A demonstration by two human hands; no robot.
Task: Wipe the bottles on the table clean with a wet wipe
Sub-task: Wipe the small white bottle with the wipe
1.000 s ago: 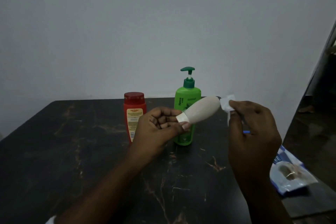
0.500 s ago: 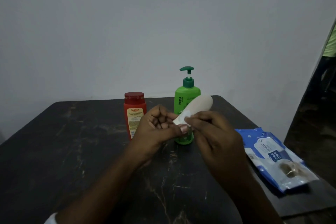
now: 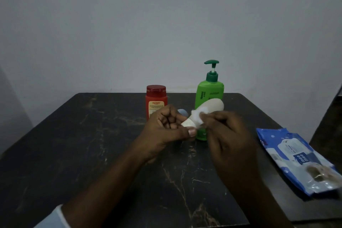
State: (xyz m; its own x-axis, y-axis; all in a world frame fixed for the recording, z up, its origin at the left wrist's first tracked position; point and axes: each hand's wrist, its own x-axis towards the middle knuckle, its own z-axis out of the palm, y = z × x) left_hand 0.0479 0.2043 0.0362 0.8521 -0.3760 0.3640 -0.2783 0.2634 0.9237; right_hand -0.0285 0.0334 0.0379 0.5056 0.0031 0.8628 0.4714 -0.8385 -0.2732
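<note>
My left hand [image 3: 166, 127] grips the narrow cap end of a small cream bottle [image 3: 212, 106], which tilts up and to the right above the table. A white wet wipe [image 3: 197, 118] is pinched in my right hand [image 3: 227, 135] and pressed against the bottle's lower body. Behind them stand a red bottle [image 3: 156, 98] with a red cap and a green pump bottle [image 3: 209, 92], both upright on the dark table [image 3: 92, 144]. A small pale blue object [image 3: 182, 111] shows behind my left hand's fingers; I cannot tell what it is.
A blue pack of wet wipes [image 3: 296, 157] lies flat near the table's right edge. A plain grey wall rises right behind the table. The table's front right corner ends close to my right forearm.
My right hand came from the bottle's far tip down to its neck with the wipe, then slid slightly up the body. The camera view has shifted, so the bottles sit further right.
</note>
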